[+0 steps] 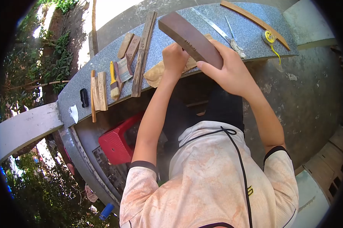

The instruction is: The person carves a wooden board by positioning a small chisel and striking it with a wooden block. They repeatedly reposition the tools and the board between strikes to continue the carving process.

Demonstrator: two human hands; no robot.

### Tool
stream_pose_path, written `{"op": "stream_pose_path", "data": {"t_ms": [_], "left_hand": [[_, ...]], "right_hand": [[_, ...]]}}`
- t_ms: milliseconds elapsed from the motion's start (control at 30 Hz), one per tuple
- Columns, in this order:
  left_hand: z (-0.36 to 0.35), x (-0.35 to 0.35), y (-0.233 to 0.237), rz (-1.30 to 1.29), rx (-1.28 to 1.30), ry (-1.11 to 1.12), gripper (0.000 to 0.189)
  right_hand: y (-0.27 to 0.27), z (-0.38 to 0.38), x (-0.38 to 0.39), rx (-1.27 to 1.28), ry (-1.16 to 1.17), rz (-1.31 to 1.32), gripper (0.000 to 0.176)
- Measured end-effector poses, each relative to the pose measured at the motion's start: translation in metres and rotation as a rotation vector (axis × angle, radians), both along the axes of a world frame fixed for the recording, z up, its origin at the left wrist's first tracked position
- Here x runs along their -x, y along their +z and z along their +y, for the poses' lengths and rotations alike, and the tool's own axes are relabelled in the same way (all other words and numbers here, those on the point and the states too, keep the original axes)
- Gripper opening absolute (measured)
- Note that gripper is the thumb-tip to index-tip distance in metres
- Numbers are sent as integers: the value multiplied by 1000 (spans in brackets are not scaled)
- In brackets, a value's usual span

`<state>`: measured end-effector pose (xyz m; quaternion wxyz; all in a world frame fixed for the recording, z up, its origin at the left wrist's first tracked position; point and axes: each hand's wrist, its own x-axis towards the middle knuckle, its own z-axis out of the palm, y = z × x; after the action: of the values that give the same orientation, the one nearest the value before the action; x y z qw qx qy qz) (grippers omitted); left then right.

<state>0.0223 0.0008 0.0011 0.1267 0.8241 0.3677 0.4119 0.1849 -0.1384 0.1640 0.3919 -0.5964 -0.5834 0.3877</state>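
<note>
My right hand (pixel 234 70) grips the near end of a long dark brown block (pixel 190 38), thumb on one side and fingers on the other. The block is raised above the bench and slants up to the left, with small dark nicks along one edge. My left hand (pixel 174 59) is closed in a fist against the block's left side; what it holds, if anything, is hidden. Beneath my hands lies a crumpled tan sheet (pixel 154 75), partly covered by them.
On the curved speckled stone bench (pixel 76 81) lie a yellow-handled brush (pixel 114 81), several wood strips (pixel 102 91), a long weathered stick (pixel 143 53), a metal ruler (pixel 211 24), a yellow tape measure (pixel 269 37) and a curved wooden strip (pixel 255 21). A red stool (pixel 116 142) stands below.
</note>
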Motion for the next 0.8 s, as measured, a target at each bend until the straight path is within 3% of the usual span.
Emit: {"op": "stream_pose_path", "data": {"t_ms": [67, 100, 200, 233, 333, 367, 467, 500, 600, 633, 733, 800], "left_hand": [[2, 3, -9, -13, 50, -8, 13], [3, 5, -8, 26, 3, -23, 12], [-1, 1, 0, -11, 27, 30, 15], [0, 2, 1, -6, -7, 14, 16], [4, 1, -8, 0, -35, -10, 17], [2, 2, -12, 9, 7, 0, 17], [-2, 4, -1, 38, 16, 5, 15], [-1, 4, 2, 15, 12, 3, 15], [-4, 1, 2, -2, 32, -6, 14], [0, 0, -1, 13, 33, 5, 15], [-4, 6, -2, 56, 65, 27, 16], [-4, 5, 4, 36, 49, 21, 16]], "right_hand": [[0, -12, 18, -346, -92, 100, 52], [1, -14, 20, -378, -113, 91, 52], [1, -3, 10, -23, -58, 2, 51], [24, 4, 0, 426, 46, 58, 51], [11, -13, 16, -293, -67, 19, 53], [11, -15, 20, -359, -61, 99, 56], [-9, -5, 12, -425, -31, -58, 57], [-11, 1, 11, -205, -11, -70, 58], [-3, -4, 13, -202, -35, -123, 57], [-5, -8, 18, -389, -61, -56, 57], [-4, -12, 20, -432, -65, -8, 57], [-9, -3, 11, -192, -35, -30, 55]]}}
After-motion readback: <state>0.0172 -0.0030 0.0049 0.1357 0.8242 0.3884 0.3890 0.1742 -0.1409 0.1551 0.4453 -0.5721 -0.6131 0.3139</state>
